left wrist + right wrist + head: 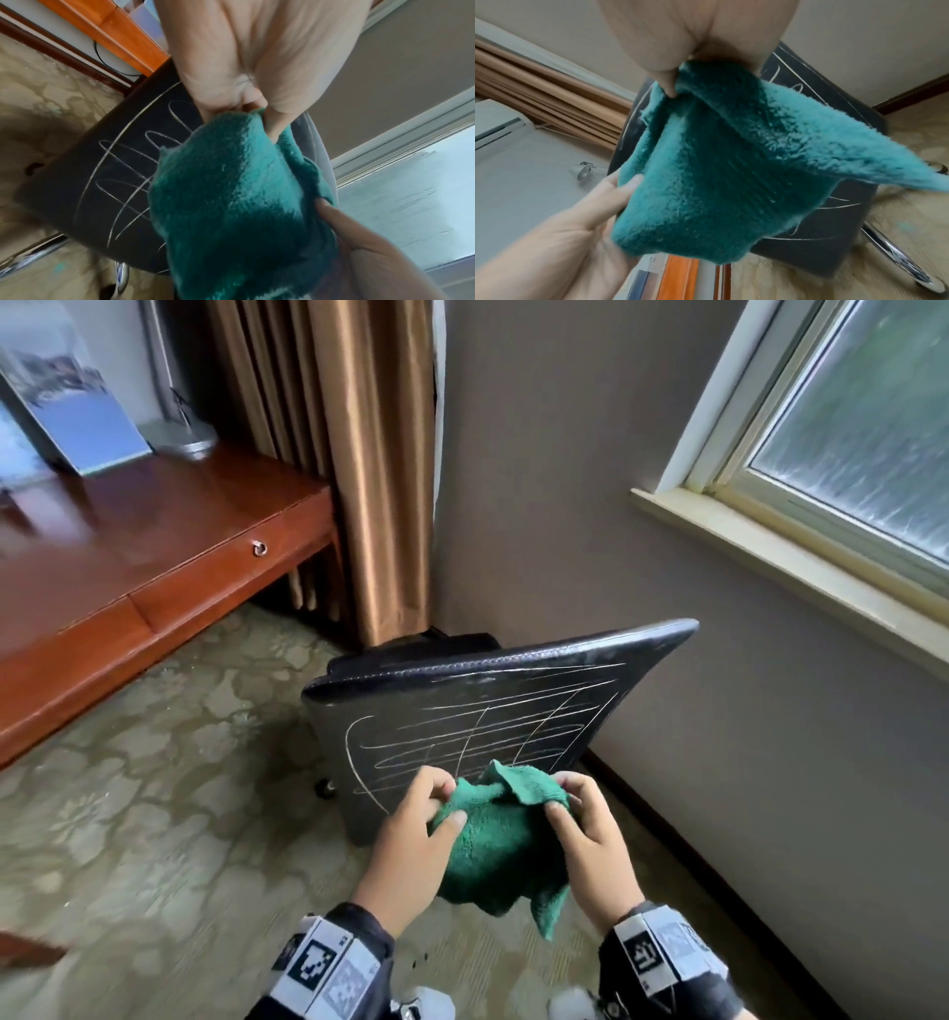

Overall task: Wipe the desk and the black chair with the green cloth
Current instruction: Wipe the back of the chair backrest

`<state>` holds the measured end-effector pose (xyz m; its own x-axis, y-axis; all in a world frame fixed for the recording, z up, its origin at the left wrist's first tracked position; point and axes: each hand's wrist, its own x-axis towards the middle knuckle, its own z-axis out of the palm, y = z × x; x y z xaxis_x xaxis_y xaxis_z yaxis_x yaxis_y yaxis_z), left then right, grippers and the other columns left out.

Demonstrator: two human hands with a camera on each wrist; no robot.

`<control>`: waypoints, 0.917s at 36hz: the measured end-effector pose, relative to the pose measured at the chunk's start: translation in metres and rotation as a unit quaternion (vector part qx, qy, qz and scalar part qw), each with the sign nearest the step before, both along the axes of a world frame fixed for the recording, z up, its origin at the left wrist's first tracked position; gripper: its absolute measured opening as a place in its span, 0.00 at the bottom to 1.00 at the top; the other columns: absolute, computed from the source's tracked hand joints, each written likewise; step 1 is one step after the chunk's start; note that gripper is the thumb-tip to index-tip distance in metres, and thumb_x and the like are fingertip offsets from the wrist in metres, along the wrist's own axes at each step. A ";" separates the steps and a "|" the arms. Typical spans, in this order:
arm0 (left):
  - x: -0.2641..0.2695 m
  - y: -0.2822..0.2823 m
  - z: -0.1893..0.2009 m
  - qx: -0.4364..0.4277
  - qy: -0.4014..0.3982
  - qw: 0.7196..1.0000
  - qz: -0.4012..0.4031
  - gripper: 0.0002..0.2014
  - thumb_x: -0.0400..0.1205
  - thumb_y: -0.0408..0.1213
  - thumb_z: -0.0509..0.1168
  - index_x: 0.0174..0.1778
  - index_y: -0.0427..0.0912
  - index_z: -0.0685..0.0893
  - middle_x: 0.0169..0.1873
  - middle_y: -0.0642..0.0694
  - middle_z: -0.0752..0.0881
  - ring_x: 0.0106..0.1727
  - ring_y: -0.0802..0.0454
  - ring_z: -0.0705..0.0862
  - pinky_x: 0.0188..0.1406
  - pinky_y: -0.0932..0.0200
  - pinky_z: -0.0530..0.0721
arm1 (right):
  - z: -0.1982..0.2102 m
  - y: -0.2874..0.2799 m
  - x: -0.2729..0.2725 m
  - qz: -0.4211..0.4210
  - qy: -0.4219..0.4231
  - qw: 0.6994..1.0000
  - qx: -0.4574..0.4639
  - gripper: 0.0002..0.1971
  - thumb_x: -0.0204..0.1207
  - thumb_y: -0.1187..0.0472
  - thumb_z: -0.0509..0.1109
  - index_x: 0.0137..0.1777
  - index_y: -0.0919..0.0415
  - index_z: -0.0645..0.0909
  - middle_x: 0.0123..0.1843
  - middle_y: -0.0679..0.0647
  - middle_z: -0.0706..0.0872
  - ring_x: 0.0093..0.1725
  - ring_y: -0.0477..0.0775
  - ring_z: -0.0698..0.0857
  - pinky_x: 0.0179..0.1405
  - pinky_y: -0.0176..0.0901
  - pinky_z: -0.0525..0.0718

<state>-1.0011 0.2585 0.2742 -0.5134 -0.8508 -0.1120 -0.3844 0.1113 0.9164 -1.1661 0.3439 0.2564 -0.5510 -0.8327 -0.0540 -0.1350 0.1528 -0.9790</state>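
A fluffy green cloth [493, 845] hangs bunched between both hands, in front of the black chair [493, 706]. The chair back faces me and carries white scribbled lines. My left hand [421, 819] pinches the cloth's left edge with thumb and fingers. My right hand [575, 814] pinches its upper right corner. In the left wrist view the green cloth [231, 199] hangs from the left hand [246, 105] over the black chair [107, 166]. The right wrist view shows the green cloth [726, 166] spread below the right hand [680, 77]. The reddish wooden desk [118, 557] stands at the left.
A framed picture [77, 403] and a lamp base [179, 436] stand on the desk. Brown curtains [359, 454] hang in the corner behind the chair. A window [847, 428] with a sill is on the right wall. Patterned carpet [154, 814] covers the floor.
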 end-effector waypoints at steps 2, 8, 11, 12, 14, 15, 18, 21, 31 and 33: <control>-0.003 0.007 0.000 0.004 0.001 1.000 0.007 0.13 0.83 0.31 0.62 0.49 0.57 0.70 0.53 0.66 0.77 0.62 0.63 0.78 0.46 0.75 0.69 | -0.006 0.003 -0.010 -0.019 0.013 1.000 0.001 0.08 0.81 0.62 0.64 0.50 0.47 0.80 0.48 0.47 0.87 0.51 0.48 0.84 0.54 0.47 0.81; -0.019 0.024 -0.003 -0.010 -0.018 1.000 -0.013 0.22 0.83 0.25 0.57 0.52 0.63 0.82 0.57 0.71 0.82 0.59 0.71 0.78 0.64 0.73 0.70 | -0.030 0.015 -0.033 -0.066 0.040 0.996 0.041 0.11 0.84 0.64 0.60 0.45 0.51 0.82 0.42 0.44 0.87 0.44 0.42 0.83 0.45 0.36 0.78; -0.027 0.032 -0.005 -0.021 -0.011 1.000 0.007 0.25 0.83 0.23 0.55 0.52 0.60 0.87 0.55 0.75 0.79 0.60 0.86 0.70 0.59 0.85 0.63 | -0.039 0.022 -0.042 -0.104 0.051 0.992 0.060 0.07 0.81 0.65 0.65 0.44 0.52 0.78 0.36 0.46 0.82 0.32 0.38 0.77 0.36 0.29 0.74; -0.030 0.034 -0.006 -0.025 -0.011 1.000 0.007 0.25 0.83 0.22 0.55 0.54 0.60 0.86 0.57 0.76 0.77 0.60 0.89 0.68 0.56 0.88 0.60 | -0.040 0.025 -0.044 -0.108 0.052 0.991 0.062 0.07 0.80 0.66 0.67 0.43 0.54 0.75 0.35 0.47 0.78 0.30 0.39 0.74 0.34 0.31 0.72; -0.034 0.039 -0.007 -0.037 -0.018 0.999 -0.012 0.26 0.83 0.23 0.55 0.57 0.61 0.85 0.59 0.75 0.77 0.61 0.87 0.68 0.56 0.89 0.57 | -0.041 0.032 -0.041 -0.067 0.067 0.993 0.065 0.08 0.78 0.66 0.70 0.42 0.55 0.74 0.34 0.48 0.76 0.30 0.40 0.73 0.33 0.32 0.72; -0.036 0.042 -0.007 -0.036 -0.020 0.999 -0.023 0.26 0.83 0.23 0.54 0.58 0.62 0.84 0.59 0.74 0.78 0.61 0.85 0.69 0.57 0.88 0.59 | -0.040 0.035 -0.036 -0.017 0.076 0.995 0.063 0.08 0.76 0.66 0.71 0.43 0.55 0.75 0.35 0.47 0.78 0.32 0.39 0.75 0.34 0.30 0.73; -0.045 0.050 -0.006 -0.019 -0.020 0.998 -0.064 0.27 0.81 0.24 0.55 0.58 0.65 0.81 0.58 0.73 0.80 0.61 0.79 0.73 0.59 0.82 0.65 | -0.040 0.039 -0.016 0.151 0.074 0.984 0.062 0.16 0.70 0.58 0.73 0.57 0.48 0.78 0.47 0.43 0.86 0.45 0.41 0.84 0.44 0.33 0.81; -0.050 0.054 -0.003 -0.001 -0.010 0.995 -0.095 0.29 0.79 0.24 0.56 0.61 0.69 0.77 0.61 0.70 0.80 0.63 0.77 0.74 0.59 0.83 0.67 | -0.044 0.033 0.000 0.182 0.038 0.981 0.062 0.27 0.69 0.58 0.72 0.69 0.48 0.73 0.55 0.38 0.87 0.54 0.43 0.86 0.54 0.42 0.84; -0.008 0.007 0.015 -0.226 -0.066 0.972 -0.012 0.21 0.80 0.40 0.63 0.67 0.66 0.77 0.59 0.76 0.73 0.62 0.68 0.71 0.66 0.70 0.66 | -0.030 0.001 0.023 0.028 -0.055 0.998 -0.017 0.13 0.78 0.72 0.64 0.53 0.53 0.80 0.46 0.58 0.86 0.45 0.59 0.85 0.47 0.54 0.84; 0.011 -0.013 0.019 -0.264 -0.068 0.960 0.059 0.18 0.80 0.41 0.60 0.65 0.60 0.80 0.62 0.68 0.75 0.64 0.67 0.70 0.67 0.73 0.61 | -0.027 -0.005 0.023 0.010 -0.019 0.999 -0.028 0.07 0.78 0.74 0.63 0.49 0.61 0.76 0.43 0.63 0.83 0.39 0.54 0.82 0.41 0.48 0.83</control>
<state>-0.9905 0.2450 0.2936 -0.4205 -0.8592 0.2915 -0.5354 0.4943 0.6848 -1.1430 0.3389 0.2296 -0.5332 -0.8456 -0.0276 -0.1003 0.0956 -0.9904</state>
